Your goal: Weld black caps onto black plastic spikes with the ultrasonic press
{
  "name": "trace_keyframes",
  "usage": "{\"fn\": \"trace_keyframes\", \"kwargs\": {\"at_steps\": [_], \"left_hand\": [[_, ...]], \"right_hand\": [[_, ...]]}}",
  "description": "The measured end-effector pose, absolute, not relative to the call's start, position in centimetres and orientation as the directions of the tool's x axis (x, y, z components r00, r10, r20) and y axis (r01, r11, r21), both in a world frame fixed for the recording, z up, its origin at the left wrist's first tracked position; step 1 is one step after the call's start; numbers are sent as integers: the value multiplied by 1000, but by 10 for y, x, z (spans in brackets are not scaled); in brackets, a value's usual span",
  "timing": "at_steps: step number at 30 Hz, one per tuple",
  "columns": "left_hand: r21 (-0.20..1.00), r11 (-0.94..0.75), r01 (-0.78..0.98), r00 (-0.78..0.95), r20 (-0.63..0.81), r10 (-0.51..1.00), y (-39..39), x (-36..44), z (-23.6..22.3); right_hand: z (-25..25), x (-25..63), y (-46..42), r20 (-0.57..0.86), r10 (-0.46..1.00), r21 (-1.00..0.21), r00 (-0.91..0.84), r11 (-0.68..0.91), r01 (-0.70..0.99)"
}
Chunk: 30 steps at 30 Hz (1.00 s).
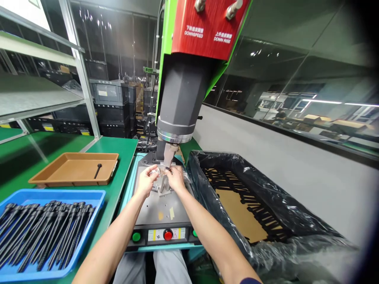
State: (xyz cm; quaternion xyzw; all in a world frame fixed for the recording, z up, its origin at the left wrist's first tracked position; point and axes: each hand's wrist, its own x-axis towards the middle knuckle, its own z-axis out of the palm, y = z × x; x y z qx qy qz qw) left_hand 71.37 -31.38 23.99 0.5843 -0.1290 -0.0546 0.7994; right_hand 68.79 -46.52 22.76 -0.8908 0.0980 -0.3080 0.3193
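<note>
Both my hands are at a metal fixture (164, 186) on the grey machine plate, just beneath the tapered metal head (169, 154) of a press machine. On the fixture's left side, my left hand (145, 182) has its fingers curved and apart, with nothing clearly held. My right hand (175, 178) is closed at the fixture's upper right, thumb pressed inward near a small dark part. What lies under its fingers is mostly hidden. Some clear material shows between the hands.
A blue tray (102, 194) of several black rod-like parts stands left, near a brown tray (74, 182) with one black part (97, 170). Right is a black-lined box (213, 205) holding rows of black parts. Green buttons (136, 236) and a red button (167, 235) line the machine's front.
</note>
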Motion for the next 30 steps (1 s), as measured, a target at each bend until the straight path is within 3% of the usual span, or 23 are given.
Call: {"fn": "trace_keyframes", "kwargs": {"at_steps": [10, 16, 20, 26, 30], "left_hand": [[946, 317, -67, 962, 145, -231, -315, 700, 243], [957, 286, -49, 957, 126, -260, -316, 673, 220], [964, 261, -55, 961, 122, -247, -314, 656, 207], [982, 185, -34, 964, 80, -253, -306, 639, 194], [997, 72, -41, 987, 51, -151, -291, 609, 185]], "right_hand": [[239, 671, -466, 528, -353, -650, 772, -754, 100], [202, 593, -468, 323, -491, -904, 809, -414, 110], [187, 542, -465, 185, -478, -976, 859, -195, 102], [200, 515, -460, 188, -458, -982, 869, -84, 168], [200, 509, -450, 283, -427, -959, 859, -132, 251]]}}
